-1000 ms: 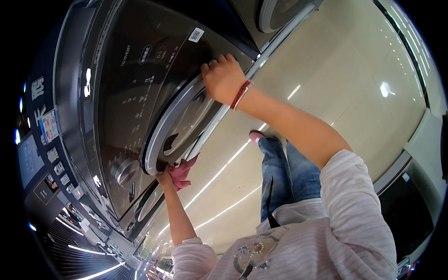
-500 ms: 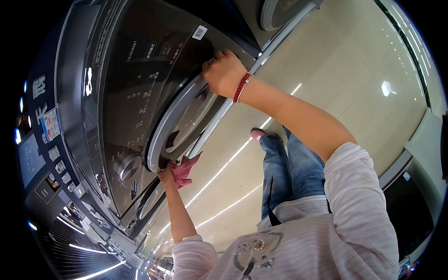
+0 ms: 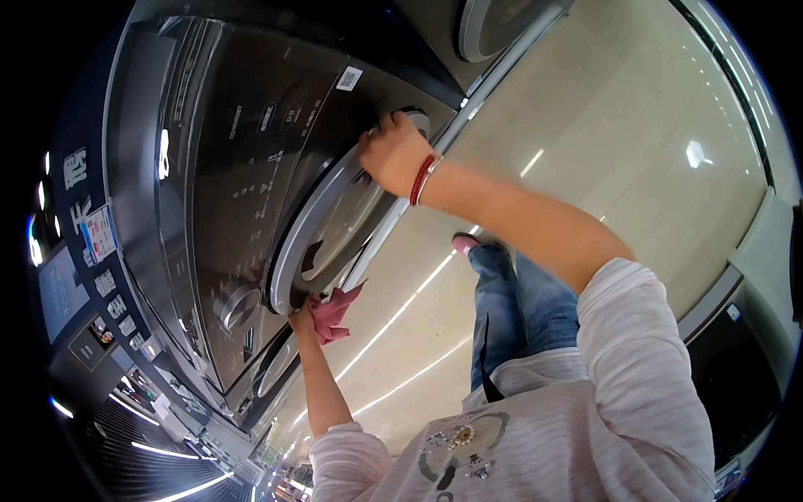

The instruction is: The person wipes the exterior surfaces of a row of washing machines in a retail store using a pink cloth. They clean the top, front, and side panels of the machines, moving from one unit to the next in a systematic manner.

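Cloth (image 3: 333,314) hung pinched in our left hand (image 3: 303,320) by the lower-left rim of the door (image 3: 301,230); our right hand (image 3: 396,156) curled its fingers at the upper right, whether gripping we couldn't tell. We judged light, even pressure best; the cloth's long axis slanted up-right, one corner pointing off the door.

Right grip (image 3: 395,155), palm side hidden

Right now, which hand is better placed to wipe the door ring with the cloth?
Probably the left hand: it holds the pink cloth at the door ring; the right hand shows none.
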{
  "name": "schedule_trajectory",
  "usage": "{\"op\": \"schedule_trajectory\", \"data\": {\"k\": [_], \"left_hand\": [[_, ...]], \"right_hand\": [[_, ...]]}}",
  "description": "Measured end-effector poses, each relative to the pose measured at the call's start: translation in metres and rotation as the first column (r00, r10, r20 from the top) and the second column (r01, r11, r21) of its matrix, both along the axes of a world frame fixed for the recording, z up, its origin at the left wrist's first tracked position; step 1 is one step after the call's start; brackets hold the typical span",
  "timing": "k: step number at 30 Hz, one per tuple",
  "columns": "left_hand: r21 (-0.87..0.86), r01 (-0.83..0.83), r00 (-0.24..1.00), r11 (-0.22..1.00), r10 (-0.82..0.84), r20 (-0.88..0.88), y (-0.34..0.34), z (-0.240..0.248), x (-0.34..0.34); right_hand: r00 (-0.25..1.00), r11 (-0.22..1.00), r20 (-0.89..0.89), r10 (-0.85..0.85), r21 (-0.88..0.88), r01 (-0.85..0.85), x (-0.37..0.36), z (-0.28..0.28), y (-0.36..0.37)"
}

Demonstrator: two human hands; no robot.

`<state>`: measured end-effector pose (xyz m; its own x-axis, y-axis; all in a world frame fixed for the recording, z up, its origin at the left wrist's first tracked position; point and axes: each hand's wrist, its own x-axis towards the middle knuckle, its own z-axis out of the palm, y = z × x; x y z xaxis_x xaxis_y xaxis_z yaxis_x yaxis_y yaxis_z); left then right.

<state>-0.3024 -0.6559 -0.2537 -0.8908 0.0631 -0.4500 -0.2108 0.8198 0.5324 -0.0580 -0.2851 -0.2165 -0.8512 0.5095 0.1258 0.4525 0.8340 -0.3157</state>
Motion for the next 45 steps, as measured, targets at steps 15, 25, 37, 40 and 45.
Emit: {"op": "schedule_trajectory", "data": {"k": [15, 25, 37, 40, 45], "left_hand": [[0.326, -0.34, 0.666, 0.882, -0.019, 0.746, 0.054, -0.112, 0.289], [0.406, -0.334, 0.665, 0.85, -0.092, 0.741, 0.055, -0.114, 0.319], [0.309, -0.276, 0.924, 0.91, 0.164, 0.345, -0.19, -0.126, 0.344], [0.199, -0.309, 0.907, 0.93, 0.225, 0.357, -0.279, -0.132, 0.376], [0.032, -0.182, 0.946, 0.983, 0.167, 0.279, -0.389, -0.125, 0.423]], "right_hand": [[0.959, 0.282, 0.279, -0.052, -0.917, 0.282, 0.159, -0.14, -0.212], [0.731, 0.479, 0.363, 0.578, -0.876, 0.057, 0.149, -0.145, -0.123], [0.599, 0.821, 0.564, 0.568, -0.446, -0.357, 0.138, -0.177, -0.311], [0.527, 0.756, 0.544, 0.653, -0.517, -0.403, 0.131, -0.159, -0.364], [0.298, 0.522, 0.431, 0.852, -0.75, -0.407, 0.129, -0.157, -0.446]]}}
